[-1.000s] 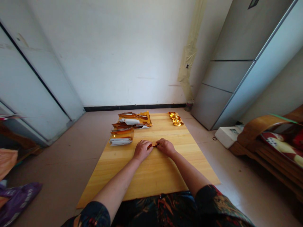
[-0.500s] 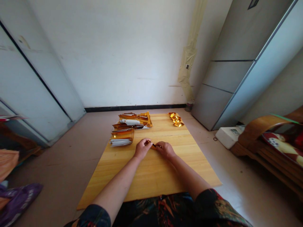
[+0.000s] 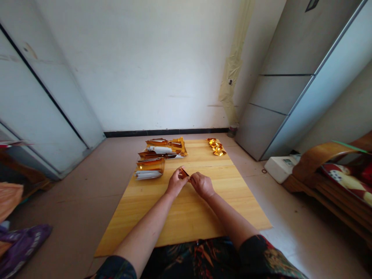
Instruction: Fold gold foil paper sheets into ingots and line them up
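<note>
Over the middle of the wooden board [image 3: 180,217], my left hand [image 3: 176,182] pinches a small folded piece of gold foil paper [image 3: 184,173]. My right hand [image 3: 202,185] is closed on the near right end of the same piece, its fingertips against those of my left hand. Much of the paper is hidden by my fingers. Stacks of gold and white paper sheets [image 3: 149,169] lie at the board's far left. Several shiny folded gold foil pieces [image 3: 216,147] sit together at the far right corner.
A white wall with a black skirting [image 3: 165,133] stands behind the board. To the right are a grey refrigerator [image 3: 273,108], a white box [image 3: 279,169] and a wooden sofa [image 3: 314,182]. A purple bag [image 3: 26,248] lies on the floor at the left.
The foil paper has tilted up and shows more of its surface. My right hand has shifted slightly left and turned, bringing its fingers closer to my left hand.
</note>
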The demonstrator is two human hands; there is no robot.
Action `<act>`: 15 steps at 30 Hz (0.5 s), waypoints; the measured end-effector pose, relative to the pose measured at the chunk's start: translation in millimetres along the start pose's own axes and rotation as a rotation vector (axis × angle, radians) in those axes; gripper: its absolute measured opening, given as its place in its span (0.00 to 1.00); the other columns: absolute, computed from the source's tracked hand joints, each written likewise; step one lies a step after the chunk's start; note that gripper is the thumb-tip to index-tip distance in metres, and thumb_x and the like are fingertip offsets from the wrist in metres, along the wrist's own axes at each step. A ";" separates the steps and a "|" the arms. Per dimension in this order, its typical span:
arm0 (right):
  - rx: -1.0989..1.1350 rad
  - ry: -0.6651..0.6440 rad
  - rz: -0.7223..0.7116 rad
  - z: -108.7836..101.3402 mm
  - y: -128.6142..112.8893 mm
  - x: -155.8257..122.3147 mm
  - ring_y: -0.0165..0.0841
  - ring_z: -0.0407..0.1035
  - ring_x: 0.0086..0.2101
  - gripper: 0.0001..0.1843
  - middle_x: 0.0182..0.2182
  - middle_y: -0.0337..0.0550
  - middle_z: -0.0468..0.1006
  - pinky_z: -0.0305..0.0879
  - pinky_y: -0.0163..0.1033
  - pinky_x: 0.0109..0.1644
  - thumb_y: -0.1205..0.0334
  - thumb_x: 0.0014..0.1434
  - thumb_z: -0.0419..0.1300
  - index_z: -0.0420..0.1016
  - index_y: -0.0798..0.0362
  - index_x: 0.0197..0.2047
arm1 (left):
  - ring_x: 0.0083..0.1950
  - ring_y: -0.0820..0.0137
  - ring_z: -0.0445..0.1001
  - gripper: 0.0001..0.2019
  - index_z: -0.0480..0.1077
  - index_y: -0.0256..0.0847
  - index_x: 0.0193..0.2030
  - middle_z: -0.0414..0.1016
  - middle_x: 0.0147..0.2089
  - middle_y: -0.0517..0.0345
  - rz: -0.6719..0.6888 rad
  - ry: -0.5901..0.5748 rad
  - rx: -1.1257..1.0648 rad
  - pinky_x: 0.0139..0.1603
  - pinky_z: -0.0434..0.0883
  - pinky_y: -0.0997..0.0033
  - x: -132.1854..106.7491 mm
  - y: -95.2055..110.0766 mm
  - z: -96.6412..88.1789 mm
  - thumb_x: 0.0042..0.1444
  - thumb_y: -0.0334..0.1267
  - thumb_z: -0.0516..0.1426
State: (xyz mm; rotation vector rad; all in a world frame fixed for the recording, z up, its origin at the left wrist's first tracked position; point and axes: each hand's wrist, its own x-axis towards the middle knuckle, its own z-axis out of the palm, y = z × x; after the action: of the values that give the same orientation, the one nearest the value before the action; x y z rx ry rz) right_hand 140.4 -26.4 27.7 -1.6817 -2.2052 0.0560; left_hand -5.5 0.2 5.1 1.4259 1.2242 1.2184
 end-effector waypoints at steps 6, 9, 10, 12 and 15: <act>-0.054 0.055 -0.036 -4.6 -5.7 1.5 0.31 0.68 0.30 0.15 0.32 0.47 0.75 0.53 0.32 0.30 0.60 0.66 0.47 0.72 0.54 0.34 | 0.28 0.74 0.68 0.17 0.62 0.41 0.31 0.68 0.26 0.65 0.026 0.160 0.175 0.29 0.65 0.76 -2.8 5.6 -0.1 0.42 0.48 0.62; -0.063 0.066 -0.013 -4.3 -8.3 2.4 0.31 0.68 0.29 0.14 0.32 0.47 0.75 0.51 0.33 0.29 0.62 0.65 0.47 0.71 0.54 0.34 | 0.24 0.74 0.66 0.15 0.61 0.41 0.24 0.65 0.20 0.66 -0.028 0.116 0.197 0.26 0.62 0.76 -6.4 11.9 1.6 0.46 0.49 0.58; -0.066 0.069 -0.001 -3.8 -9.1 2.6 0.31 0.68 0.28 0.14 0.32 0.47 0.75 0.51 0.33 0.29 0.62 0.65 0.46 0.71 0.54 0.34 | 0.23 0.74 0.65 0.14 0.61 0.41 0.22 0.65 0.19 0.66 -0.047 0.088 0.181 0.25 0.61 0.76 -7.7 14.3 2.5 0.47 0.49 0.57; -0.066 0.071 0.030 -2.5 -10.3 3.0 0.30 0.68 0.28 0.14 0.31 0.46 0.75 0.50 0.33 0.28 0.63 0.65 0.46 0.71 0.54 0.34 | 0.21 0.74 0.65 0.13 0.62 0.41 0.20 0.65 0.17 0.65 -0.083 0.051 0.159 0.24 0.60 0.75 -9.9 18.8 4.6 0.48 0.47 0.55; -0.027 0.074 0.076 -0.3 -11.4 3.4 0.30 0.68 0.28 0.13 0.31 0.45 0.75 0.50 0.33 0.28 0.63 0.65 0.47 0.70 0.53 0.33 | 0.20 0.74 0.65 0.12 0.62 0.41 0.18 0.65 0.15 0.65 -0.126 0.057 0.180 0.24 0.59 0.75 -11.6 22.7 7.7 0.46 0.43 0.54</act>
State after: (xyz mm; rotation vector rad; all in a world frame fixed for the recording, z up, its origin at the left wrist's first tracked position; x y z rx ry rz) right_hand 129.2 -26.6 31.7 -1.7523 -2.0972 -0.0160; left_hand 4.8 -14.5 24.8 1.4264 1.4719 1.0914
